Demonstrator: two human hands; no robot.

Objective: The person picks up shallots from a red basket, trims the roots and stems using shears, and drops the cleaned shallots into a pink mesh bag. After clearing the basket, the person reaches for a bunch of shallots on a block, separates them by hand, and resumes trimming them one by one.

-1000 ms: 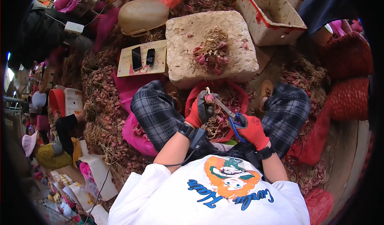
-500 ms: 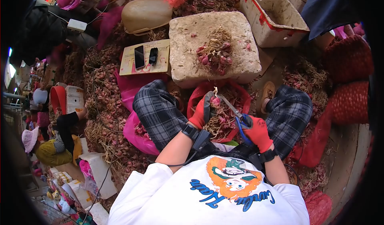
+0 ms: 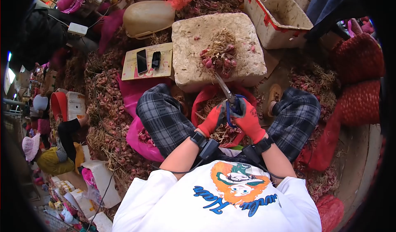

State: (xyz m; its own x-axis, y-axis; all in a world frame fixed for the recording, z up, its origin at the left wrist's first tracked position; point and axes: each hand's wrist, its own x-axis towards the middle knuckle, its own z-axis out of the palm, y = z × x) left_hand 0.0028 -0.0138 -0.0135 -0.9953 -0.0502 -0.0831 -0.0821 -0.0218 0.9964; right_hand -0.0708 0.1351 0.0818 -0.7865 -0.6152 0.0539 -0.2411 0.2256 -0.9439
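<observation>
My right hand [image 3: 249, 120], in a red and dark glove, grips blue-handled scissors [image 3: 225, 87] whose blades point up and away toward the pale block. My left hand [image 3: 213, 120], gloved alike, is closed right beside the scissors' handle; what its fingers hold, if anything, is hidden. Both hands are above a red bag [image 3: 201, 101] between my knees, with shallots and dry stalks inside. Just beyond, a bunch of shallots [image 3: 218, 59] with dried tops lies on a pale foam block [image 3: 185, 38].
Left of the block, a phone [image 3: 142, 62] and a small black device [image 3: 156, 59] lie on a board [image 3: 131, 69]. A beige tub [image 3: 148, 17] and a foam box [image 3: 270, 30] stand behind. Shallots [image 3: 103, 125] are heaped at left. Another person [image 3: 53, 158] sits far left.
My right hand and the scissors have moved left to meet my left hand, and the blades have swung more upright. The shallot that showed at my left fingertips is out of sight.
</observation>
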